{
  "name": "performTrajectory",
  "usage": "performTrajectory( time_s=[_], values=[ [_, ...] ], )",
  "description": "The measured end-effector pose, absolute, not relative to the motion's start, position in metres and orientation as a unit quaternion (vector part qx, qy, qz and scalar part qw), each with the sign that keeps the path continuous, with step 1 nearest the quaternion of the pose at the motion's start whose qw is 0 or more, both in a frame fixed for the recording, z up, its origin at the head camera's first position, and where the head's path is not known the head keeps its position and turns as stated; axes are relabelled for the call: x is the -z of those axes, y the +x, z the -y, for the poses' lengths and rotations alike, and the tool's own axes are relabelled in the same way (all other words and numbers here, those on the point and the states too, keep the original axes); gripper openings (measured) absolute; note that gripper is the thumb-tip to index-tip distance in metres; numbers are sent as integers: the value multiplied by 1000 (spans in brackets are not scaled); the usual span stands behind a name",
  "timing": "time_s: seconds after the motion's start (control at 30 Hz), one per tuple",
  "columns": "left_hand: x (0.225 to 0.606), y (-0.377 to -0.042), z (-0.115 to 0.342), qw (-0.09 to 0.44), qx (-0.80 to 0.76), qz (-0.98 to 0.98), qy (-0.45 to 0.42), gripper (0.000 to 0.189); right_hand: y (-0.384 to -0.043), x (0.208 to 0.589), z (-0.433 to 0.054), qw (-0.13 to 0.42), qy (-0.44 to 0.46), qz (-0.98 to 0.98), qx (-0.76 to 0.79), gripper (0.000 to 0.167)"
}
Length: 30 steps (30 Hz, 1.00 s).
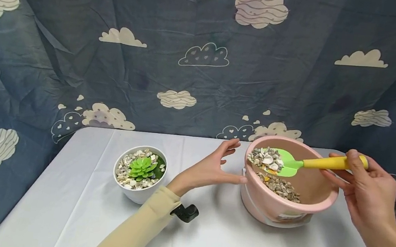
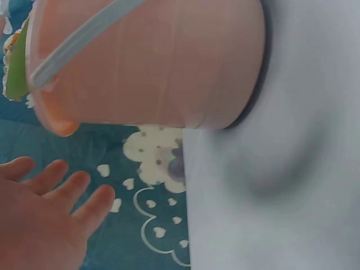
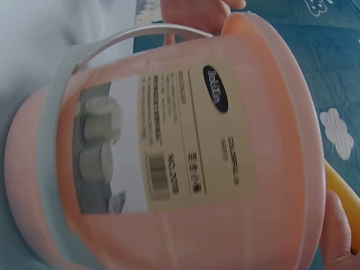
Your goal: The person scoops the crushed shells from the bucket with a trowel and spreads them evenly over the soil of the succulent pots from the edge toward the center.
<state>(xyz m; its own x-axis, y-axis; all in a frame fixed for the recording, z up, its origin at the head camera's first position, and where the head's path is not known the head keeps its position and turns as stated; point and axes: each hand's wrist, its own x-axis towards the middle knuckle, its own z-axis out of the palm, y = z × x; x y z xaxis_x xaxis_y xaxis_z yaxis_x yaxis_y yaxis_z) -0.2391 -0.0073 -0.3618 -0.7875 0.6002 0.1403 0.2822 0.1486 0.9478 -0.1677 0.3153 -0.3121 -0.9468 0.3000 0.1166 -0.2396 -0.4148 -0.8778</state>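
Note:
My right hand grips the yellow handle of a small toy shovel. Its green blade, loaded with small shells and pebbles, is over the pink bucket. More shell gravel lies inside the bucket, toward its near left side. At the bucket's left, my left hand is spread with fingers extended, the thumb tip right at the rim. In the left wrist view the spread fingers hold nothing, and the shovel's green blade edge shows past the rim.
A white pot with a green artificial succulent among shells stands on the left of the white-covered table. The bucket's grey handle hangs down its front, near a paper label. A dark cloud-print curtain hangs behind.

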Motion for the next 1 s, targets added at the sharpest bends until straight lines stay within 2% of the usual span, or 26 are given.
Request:
performTrajectory(
  time_s=[0.3,0.53,1.0],
  values=[
    [352,-235,29,90,-554,-778,280,102,-172,310,-299,127,-1,499,-857,27],
    [348,-231,43,66,-536,-797,270,102,-174,310,-289,129,5,509,-851,32],
    [339,-219,72,41,-526,-810,258,100,-181,304,-267,133,20,498,-857,31]
  ],
)
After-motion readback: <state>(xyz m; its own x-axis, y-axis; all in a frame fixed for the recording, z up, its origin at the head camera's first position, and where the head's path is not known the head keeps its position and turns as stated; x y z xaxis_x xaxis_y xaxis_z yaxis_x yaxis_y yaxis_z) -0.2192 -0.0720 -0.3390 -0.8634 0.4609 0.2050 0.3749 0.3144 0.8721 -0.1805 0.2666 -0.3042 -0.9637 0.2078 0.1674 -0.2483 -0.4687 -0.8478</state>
